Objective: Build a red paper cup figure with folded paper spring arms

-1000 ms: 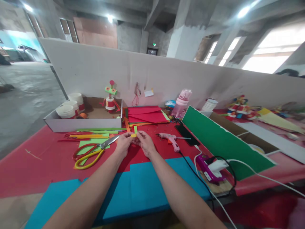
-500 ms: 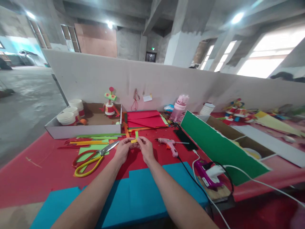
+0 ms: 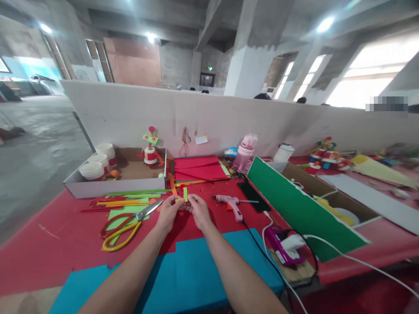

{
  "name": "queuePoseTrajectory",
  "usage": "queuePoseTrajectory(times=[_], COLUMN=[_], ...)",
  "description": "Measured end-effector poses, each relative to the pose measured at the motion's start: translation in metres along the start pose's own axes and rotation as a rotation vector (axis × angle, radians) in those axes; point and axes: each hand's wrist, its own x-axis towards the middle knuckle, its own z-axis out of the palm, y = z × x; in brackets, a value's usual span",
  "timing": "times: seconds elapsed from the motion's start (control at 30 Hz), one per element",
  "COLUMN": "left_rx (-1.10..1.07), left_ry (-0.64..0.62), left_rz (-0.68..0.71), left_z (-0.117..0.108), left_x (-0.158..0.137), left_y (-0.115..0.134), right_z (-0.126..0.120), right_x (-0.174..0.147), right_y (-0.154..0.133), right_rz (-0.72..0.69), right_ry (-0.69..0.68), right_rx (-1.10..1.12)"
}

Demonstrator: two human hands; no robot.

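Above the red table, my left hand (image 3: 168,212) and my right hand (image 3: 199,211) meet with fingertips pinched together. Between them is a small piece of folded paper strips, with a light green strip (image 3: 185,193) standing up and a yellow strip (image 3: 177,201) lying across below it. The fingers cover most of the yellow part. Left of my hands lie scissors (image 3: 139,216) with red and yellow handles, resting partly on green paper (image 3: 126,212). A pink hot glue gun (image 3: 230,203) lies to the right of my right hand.
Blue sheets (image 3: 229,257) cover the near edge. A cardboard box (image 3: 114,188) holds paper cups (image 3: 93,171) and a paper-cup robot figure (image 3: 150,156). Red sheets (image 3: 198,168) lie behind my hands. Rightward are a phone (image 3: 252,196), a purple power strip (image 3: 284,250) with cables, and a green-sided box (image 3: 301,205).
The green strip has turned slightly and the yellow strip shows less between my fingers. Both hands keep their pinch at nearly the same place. The view has tilted up a little.
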Motion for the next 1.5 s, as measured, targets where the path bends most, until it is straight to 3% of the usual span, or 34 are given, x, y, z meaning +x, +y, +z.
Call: queuePoseTrajectory(times=[0.27, 0.7, 0.97, 1.3, 1.5], left_rx=[0.009, -0.003, 0.022, 0.052, 0.039], left_ry=[0.009, 0.004, -0.025, 0.04, 0.145], left_rz=[-0.051, -0.013, -0.067, -0.063, -0.017], left_z=[0.004, 0.002, 0.0, 0.002, 0.0], left_x=[-0.004, -0.004, -0.002, -0.002, 0.002], left_y=[0.007, 0.005, 0.004, 0.003, 0.003], right_z=[-0.003, 0.0, -0.002, -0.005, 0.001], right_x=[0.0, -0.002, -0.003, -0.002, -0.011], right_y=[-0.002, -0.002, -0.002, 0.001, -0.019], right_rz=[0.058, 0.006, -0.042, -0.084, -0.176], right_ry=[-0.011, 0.052, 0.06, 0.08, 0.228], right_rx=[0.081, -0.06, -0.119, -0.183, -0.272])
